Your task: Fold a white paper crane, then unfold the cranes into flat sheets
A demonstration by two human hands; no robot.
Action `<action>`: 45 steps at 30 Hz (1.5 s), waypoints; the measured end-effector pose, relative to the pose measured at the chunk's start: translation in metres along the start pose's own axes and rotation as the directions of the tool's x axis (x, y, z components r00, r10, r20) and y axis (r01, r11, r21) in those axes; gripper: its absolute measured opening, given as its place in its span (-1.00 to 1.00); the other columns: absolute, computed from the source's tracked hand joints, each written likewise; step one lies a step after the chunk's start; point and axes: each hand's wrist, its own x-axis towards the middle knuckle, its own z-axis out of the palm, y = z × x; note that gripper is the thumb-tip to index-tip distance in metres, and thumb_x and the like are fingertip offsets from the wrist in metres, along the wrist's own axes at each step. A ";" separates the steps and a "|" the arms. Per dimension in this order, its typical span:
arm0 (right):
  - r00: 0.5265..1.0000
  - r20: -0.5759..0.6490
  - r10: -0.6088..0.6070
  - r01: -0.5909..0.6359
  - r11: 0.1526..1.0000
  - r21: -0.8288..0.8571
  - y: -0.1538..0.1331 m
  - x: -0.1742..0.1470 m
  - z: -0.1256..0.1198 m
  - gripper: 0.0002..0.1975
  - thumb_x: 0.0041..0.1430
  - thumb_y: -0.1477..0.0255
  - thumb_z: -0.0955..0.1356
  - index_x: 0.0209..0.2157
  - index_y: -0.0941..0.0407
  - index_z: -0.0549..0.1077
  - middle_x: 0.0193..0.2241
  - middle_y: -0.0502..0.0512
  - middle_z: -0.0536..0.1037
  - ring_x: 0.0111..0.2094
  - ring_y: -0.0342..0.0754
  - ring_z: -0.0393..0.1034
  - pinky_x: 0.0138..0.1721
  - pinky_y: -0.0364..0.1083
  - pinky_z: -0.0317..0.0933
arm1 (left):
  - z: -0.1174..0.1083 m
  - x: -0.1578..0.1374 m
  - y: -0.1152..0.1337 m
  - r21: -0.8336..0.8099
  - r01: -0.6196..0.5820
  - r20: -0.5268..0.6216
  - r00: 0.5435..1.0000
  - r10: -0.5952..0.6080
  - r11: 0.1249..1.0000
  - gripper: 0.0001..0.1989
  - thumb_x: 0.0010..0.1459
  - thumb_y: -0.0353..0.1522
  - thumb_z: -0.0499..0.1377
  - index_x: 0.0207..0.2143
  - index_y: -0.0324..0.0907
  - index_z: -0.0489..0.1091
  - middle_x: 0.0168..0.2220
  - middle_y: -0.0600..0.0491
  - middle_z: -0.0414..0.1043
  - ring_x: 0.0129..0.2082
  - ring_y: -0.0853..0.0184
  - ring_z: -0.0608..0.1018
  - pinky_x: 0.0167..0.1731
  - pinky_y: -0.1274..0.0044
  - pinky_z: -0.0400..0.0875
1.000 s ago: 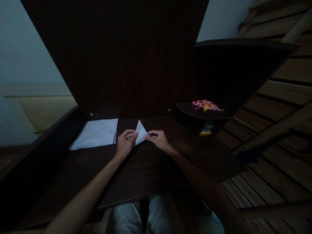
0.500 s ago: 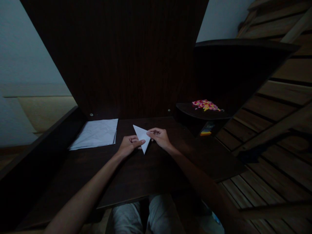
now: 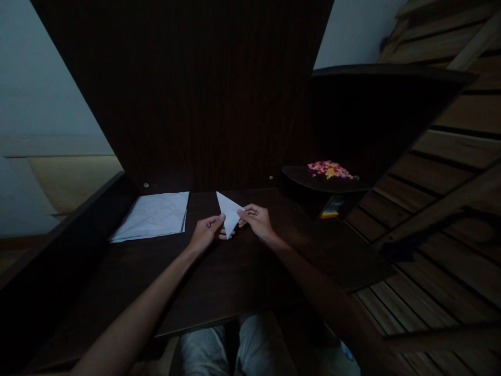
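A small sheet of white paper, folded into a triangle, is held just above the dark desk. My left hand pinches its left edge, thumb near the edge and fingers partly behind the paper. On the other side my right hand grips the right corner between thumb and fingers. One point of the triangle aims away from me, another down toward me. The undersides of the fingers behind the paper are hidden.
A stack of white paper sheets lies at the left of the desk. Small pink, red and yellow pieces are heaped on a corner shelf at the right. A tall dark panel closes off the back.
The folded paper has shifted slightly away from me and turned a little. My left thumb has slid from the paper's middle to its left edge. My right hand keeps its grip.
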 end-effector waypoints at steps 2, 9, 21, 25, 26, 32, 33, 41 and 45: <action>1.000 -0.009 0.006 -0.005 1.000 0.030 0.000 0.001 -0.001 -0.60 -0.21 0.11 0.52 -0.50 0.12 0.43 -0.62 -0.01 0.50 -0.60 -0.11 0.44 -0.52 -0.09 0.43 | 0.000 0.000 -0.001 -0.037 0.044 0.056 0.998 -0.042 0.998 -0.48 0.02 0.02 0.23 -0.29 -0.30 0.45 -0.34 -0.15 0.57 -0.48 0.24 0.61 -0.44 0.40 0.55; 0.994 0.032 0.109 -0.113 0.980 0.162 -0.001 0.003 -0.004 -0.63 -0.07 0.10 0.46 -0.43 0.13 0.43 -0.54 0.01 0.51 -0.49 -0.10 0.48 -0.38 -0.09 0.43 | -0.003 0.001 0.001 -0.109 -0.004 0.076 0.997 0.012 0.994 -0.66 -0.02 -0.20 0.33 -0.29 -0.29 0.48 -0.23 -0.18 0.57 -0.40 0.27 0.61 -0.32 0.43 0.54; 0.976 0.106 0.191 -0.208 0.961 0.183 -0.005 0.000 -0.005 -0.84 -0.15 0.37 0.44 -0.45 0.11 0.51 -0.40 0.05 0.59 -0.30 0.02 0.48 -0.30 -0.08 0.35 | -0.010 0.003 0.001 0.121 -0.241 -0.071 0.965 0.251 0.963 -0.40 -0.05 -0.25 0.32 0.02 -0.22 0.22 -0.53 0.17 0.46 -0.58 0.42 0.50 -0.47 0.55 0.41; 0.969 0.105 0.222 -0.239 0.952 0.192 -0.005 -0.001 -0.005 -0.82 -0.24 0.42 0.46 -0.45 0.12 0.54 -0.46 0.03 0.59 -0.39 -0.04 0.45 -0.35 -0.12 0.31 | -0.011 0.003 -0.002 0.247 -0.326 -0.059 0.935 0.350 0.913 -0.59 0.06 -0.22 0.24 -0.10 -0.17 0.23 -0.50 0.19 0.39 -0.59 0.45 0.46 -0.51 0.58 0.36; 0.969 0.091 0.232 -0.245 0.953 0.180 -0.005 0.000 -0.005 -0.81 -0.26 0.42 0.48 -0.46 0.12 0.55 -0.49 0.01 0.58 -0.43 -0.07 0.44 -0.38 -0.13 0.29 | -0.011 0.003 -0.003 0.314 -0.340 -0.059 0.925 0.376 0.886 -0.64 0.07 -0.21 0.23 -0.13 -0.17 0.26 -0.46 0.16 0.41 -0.55 0.45 0.46 -0.48 0.58 0.37; 0.967 0.022 0.255 -0.255 0.956 0.145 0.003 0.004 -0.009 -0.68 -0.34 0.39 0.55 -0.43 0.14 0.54 -0.49 0.02 0.58 -0.48 -0.10 0.42 -0.40 -0.13 0.27 | -0.012 -0.001 0.000 0.613 -0.421 -0.036 0.830 0.556 0.668 -0.67 0.02 -0.23 0.28 -0.18 -0.16 0.37 -0.25 0.04 0.43 -0.35 0.35 0.48 -0.35 0.51 0.41; 0.967 0.011 0.253 -0.252 0.957 0.142 0.004 0.005 -0.009 -0.67 -0.35 0.37 0.55 -0.43 0.14 0.54 -0.49 0.02 0.58 -0.48 -0.10 0.42 -0.39 -0.12 0.27 | -0.013 -0.001 0.001 0.638 -0.450 -0.029 0.797 0.603 0.625 -0.71 0.02 -0.23 0.29 -0.23 -0.16 0.38 -0.24 0.04 0.41 -0.32 0.33 0.48 -0.33 0.51 0.40; 0.987 0.026 0.156 -0.157 0.987 0.044 0.006 0.005 -0.010 -0.68 -0.26 0.27 0.54 -0.45 0.13 0.50 -0.47 0.04 0.57 -0.41 -0.07 0.44 -0.31 -0.10 0.29 | -0.017 0.006 0.004 0.567 -0.422 -0.139 0.797 0.587 0.707 -0.80 0.08 -0.22 0.21 -0.42 -0.18 0.42 -0.32 0.04 0.46 -0.27 0.29 0.50 -0.20 0.47 0.36; 0.993 -0.010 0.121 -0.121 0.993 0.004 0.008 0.007 -0.012 -0.70 -0.23 0.25 0.52 -0.47 0.13 0.48 -0.48 0.02 0.55 -0.40 -0.08 0.42 -0.31 -0.11 0.27 | -0.022 0.011 0.004 0.464 -0.319 -0.352 0.789 0.503 0.826 -0.74 0.04 -0.17 0.22 -0.50 -0.17 0.35 -0.48 0.10 0.42 -0.42 0.32 0.49 -0.35 0.52 0.36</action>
